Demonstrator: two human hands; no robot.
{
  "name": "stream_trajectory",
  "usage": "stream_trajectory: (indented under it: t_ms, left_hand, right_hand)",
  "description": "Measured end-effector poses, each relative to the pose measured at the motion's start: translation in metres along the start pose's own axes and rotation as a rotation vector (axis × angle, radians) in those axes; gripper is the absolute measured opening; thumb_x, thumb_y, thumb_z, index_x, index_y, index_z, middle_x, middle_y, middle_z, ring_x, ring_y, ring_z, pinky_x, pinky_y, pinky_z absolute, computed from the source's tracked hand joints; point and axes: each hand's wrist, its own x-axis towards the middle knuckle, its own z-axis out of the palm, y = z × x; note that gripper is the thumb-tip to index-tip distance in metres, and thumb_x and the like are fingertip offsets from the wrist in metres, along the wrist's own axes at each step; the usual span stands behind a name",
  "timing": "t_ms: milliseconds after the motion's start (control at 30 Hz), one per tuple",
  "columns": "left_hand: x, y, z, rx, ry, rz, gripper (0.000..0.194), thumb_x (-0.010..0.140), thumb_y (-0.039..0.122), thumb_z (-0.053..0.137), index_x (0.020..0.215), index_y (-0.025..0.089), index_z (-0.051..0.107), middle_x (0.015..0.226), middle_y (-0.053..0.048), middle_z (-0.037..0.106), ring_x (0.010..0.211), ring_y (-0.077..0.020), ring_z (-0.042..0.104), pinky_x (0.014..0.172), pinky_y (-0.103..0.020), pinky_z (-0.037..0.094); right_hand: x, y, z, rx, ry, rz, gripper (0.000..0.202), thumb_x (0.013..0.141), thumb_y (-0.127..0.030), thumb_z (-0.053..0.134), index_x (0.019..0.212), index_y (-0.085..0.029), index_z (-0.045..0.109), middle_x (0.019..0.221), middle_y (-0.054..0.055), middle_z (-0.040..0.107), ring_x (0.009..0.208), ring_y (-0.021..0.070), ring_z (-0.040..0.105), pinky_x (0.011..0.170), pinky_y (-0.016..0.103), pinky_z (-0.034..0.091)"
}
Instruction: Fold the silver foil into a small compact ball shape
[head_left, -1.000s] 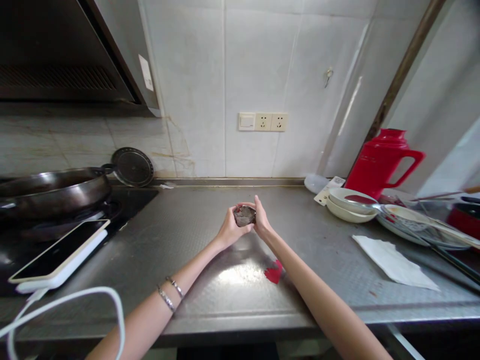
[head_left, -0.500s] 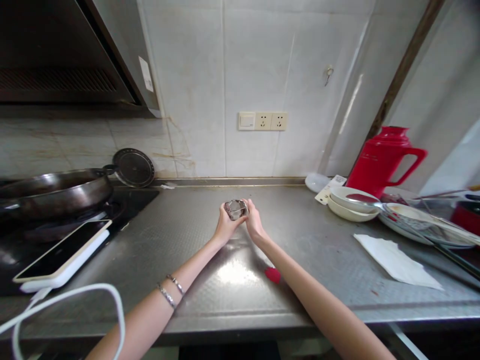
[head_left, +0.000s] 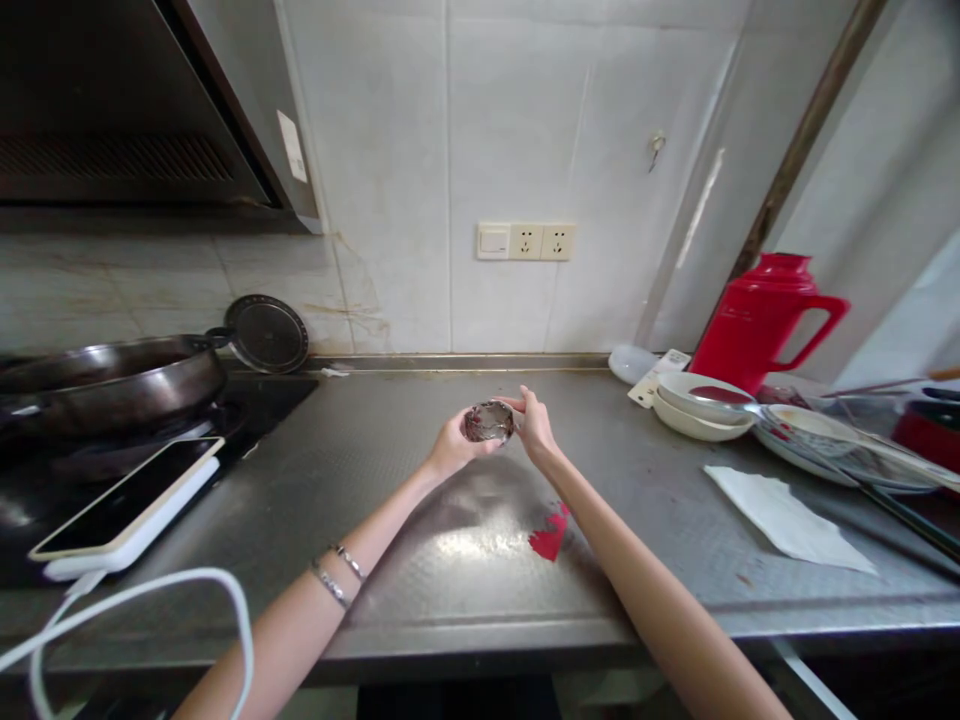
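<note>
In the middle of the head view, my left hand (head_left: pixel 451 447) is wrapped round a small round container (head_left: pixel 489 422) with a shiny, silvery, crinkled-looking inside. Its mouth tilts toward me, and it is held above the steel counter. My right hand (head_left: pixel 535 426) is at the container's right rim, with bent fingers pinching at the edge and one fingertip pointing up. The exact contact of those fingers is too small to make out. Below, a torn red scrap (head_left: pixel 547 540) lies on the counter (head_left: pixel 375 440) beside my right forearm.
At left, a pan (head_left: pixel 112 385) sits on the stove, near a phone (head_left: pixel 131 497) on a white block with a white cable. To the right are a red thermos (head_left: pixel 757 325), stacked bowls (head_left: pixel 701 425), a patterned plate (head_left: pixel 806 463) and a white tissue (head_left: pixel 787 520).
The container has shifted slightly right, its mouth now facing me more. My right hand has moved right, its fingers now bent at the rim. More of the red scrap shows.
</note>
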Motion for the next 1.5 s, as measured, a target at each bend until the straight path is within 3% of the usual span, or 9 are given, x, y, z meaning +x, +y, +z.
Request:
stream_trajectory:
  t_ms: [167,300,500,667,867,1000,1267,1500]
  left_hand:
    - [-0.001,0.011,-0.003,-0.032,-0.059,-0.032,0.065,0.053,0.028,0.085,0.11,0.01,0.06,0.11,-0.014,0.067,0.101,-0.0249,0.063,0.096,-0.039,0.045]
    - [-0.003,0.019,-0.003,-0.032,-0.094,-0.067,0.065,0.052,0.027,0.085,0.11,0.01,0.06,0.108,-0.014,0.068,0.1,-0.0259,0.064,0.096,-0.041,0.045]
    - [-0.006,0.022,0.001,-0.034,-0.188,-0.084,0.065,0.053,0.03,0.085,0.111,0.01,0.06,0.111,-0.015,0.067,0.103,-0.0276,0.063,0.095,-0.042,0.046]
    - [-0.004,0.014,0.0,-0.038,-0.184,-0.048,0.067,0.055,0.029,0.084,0.114,0.011,0.058,0.114,-0.015,0.066,0.104,-0.0274,0.063,0.096,-0.042,0.046]
    - [-0.004,-0.002,-0.005,-0.027,-0.206,-0.037,0.066,0.06,0.027,0.082,0.118,0.012,0.055,0.116,-0.015,0.065,0.108,-0.027,0.062,0.098,-0.043,0.045]
    - [-0.004,-0.008,-0.004,0.063,-0.119,0.006,0.069,0.06,0.028,0.081,0.121,0.013,0.051,0.118,-0.015,0.064,0.109,-0.0264,0.061,0.098,-0.042,0.045]
    - [-0.005,-0.009,0.002,0.358,0.187,0.048,0.067,0.057,0.035,0.083,0.114,0.016,0.054,0.107,-0.012,0.068,0.099,-0.0258,0.064,0.092,-0.041,0.048]
    - [0.0,-0.017,-0.003,0.323,0.378,0.011,0.072,0.05,0.035,0.086,0.108,0.015,0.047,0.109,-0.014,0.062,0.102,-0.0259,0.061,0.093,-0.043,0.045]
  right_hand:
    - [-0.001,-0.01,-0.007,0.004,-0.062,0.021,0.054,0.075,-0.058,0.043,0.072,-0.015,0.075,0.09,0.011,0.075,0.091,0.0281,0.062,0.067,0.031,0.042]
    - [0.0,-0.012,-0.01,0.04,-0.12,0.068,0.056,0.076,-0.06,0.041,0.065,-0.016,0.072,0.08,0.011,0.075,0.084,0.0258,0.064,0.072,0.032,0.043]
    - [-0.003,-0.008,-0.007,0.073,-0.087,0.054,0.051,0.077,-0.054,0.043,0.066,-0.015,0.073,0.063,0.009,0.073,0.066,0.0229,0.065,0.065,0.031,0.047]
    - [-0.014,-0.003,0.007,0.091,-0.147,0.006,0.046,0.077,-0.054,0.048,0.077,-0.016,0.074,0.071,0.005,0.074,0.065,0.0205,0.065,0.062,0.029,0.049]
    - [-0.02,-0.003,0.011,0.191,-0.241,0.108,0.046,0.084,-0.054,0.046,0.093,-0.018,0.072,0.101,0.008,0.073,0.085,0.0229,0.068,0.079,0.035,0.052]
    - [-0.015,0.002,0.009,0.152,-0.237,0.032,0.052,0.085,-0.06,0.042,0.095,-0.019,0.072,0.106,0.008,0.072,0.093,0.0234,0.067,0.084,0.036,0.051]
    - [-0.009,0.017,0.013,0.107,-0.119,-0.079,0.055,0.079,-0.064,0.048,0.106,-0.02,0.068,0.117,0.006,0.067,0.107,0.0231,0.061,0.092,0.035,0.045]
    - [-0.016,0.027,0.026,0.063,-0.066,-0.102,0.047,0.079,-0.06,0.05,0.1,-0.022,0.07,0.112,0.003,0.068,0.114,0.022,0.056,0.101,0.034,0.038]
